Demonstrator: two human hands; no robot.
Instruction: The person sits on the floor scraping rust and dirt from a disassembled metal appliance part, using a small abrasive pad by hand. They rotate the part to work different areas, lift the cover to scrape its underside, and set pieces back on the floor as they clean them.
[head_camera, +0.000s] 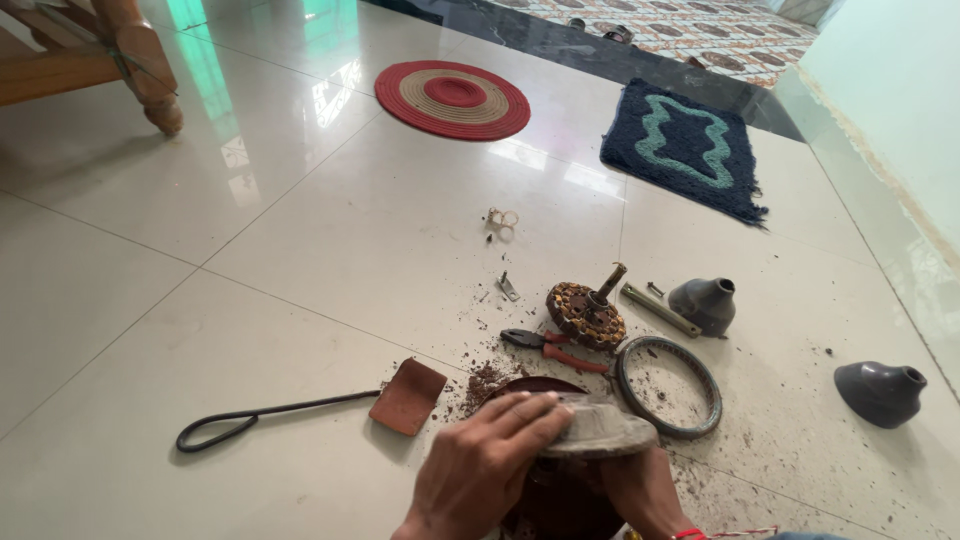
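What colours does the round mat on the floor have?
The round mat has red and beige rings with a red centre, seen best in the head view.

Glossy tiled floor (300, 240), pliers (552, 349), metal ring (668, 385), two mats, debris

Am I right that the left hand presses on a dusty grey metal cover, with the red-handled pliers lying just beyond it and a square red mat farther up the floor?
Nearly. In the head view the left hand does press on the dusty grey cover, and the red-handled pliers lie just beyond. But the red mat is round, not square.
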